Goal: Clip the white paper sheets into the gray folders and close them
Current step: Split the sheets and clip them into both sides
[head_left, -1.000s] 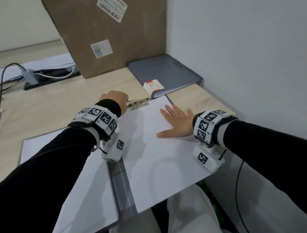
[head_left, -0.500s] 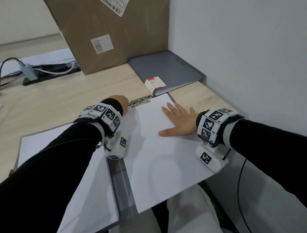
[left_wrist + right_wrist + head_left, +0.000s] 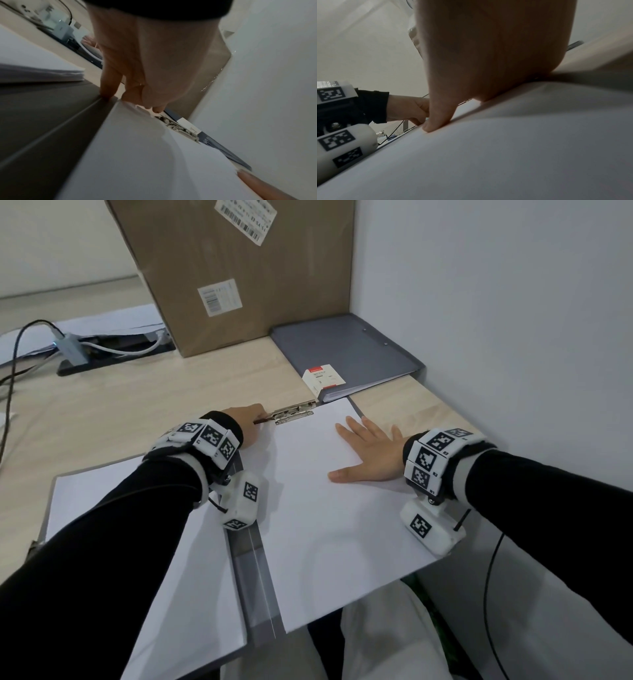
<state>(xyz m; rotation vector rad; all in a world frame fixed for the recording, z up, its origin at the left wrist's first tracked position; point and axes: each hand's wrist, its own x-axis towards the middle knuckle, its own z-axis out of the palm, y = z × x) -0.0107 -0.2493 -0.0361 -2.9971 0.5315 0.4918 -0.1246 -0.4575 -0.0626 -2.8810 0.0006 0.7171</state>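
An open gray folder [image 3: 255, 570] lies flat on the desk with white paper on both halves. My right hand [image 3: 368, 453] lies flat, fingers spread, on the right sheet [image 3: 325, 525] and holds it down. At that sheet's far edge sits the metal clip [image 3: 295, 414]. My left hand [image 3: 251, 422] is curled at the clip's left end and pinches its lever. The left wrist view shows the left hand [image 3: 145, 83] with fingertips down at the paper's corner beside the clip [image 3: 178, 127]. A second gray folder [image 3: 346, 350] lies closed by the wall.
A large cardboard box [image 3: 239, 268] stands at the back of the desk. A hub with cables [image 3: 73, 350] and loose papers sit at the far left. A small white and red label [image 3: 322, 378] sticks to the closed folder. The wall runs close along the right.
My left hand has sunk a little lower and closer to the clip's left end. The right hand stays flat on the sheet.
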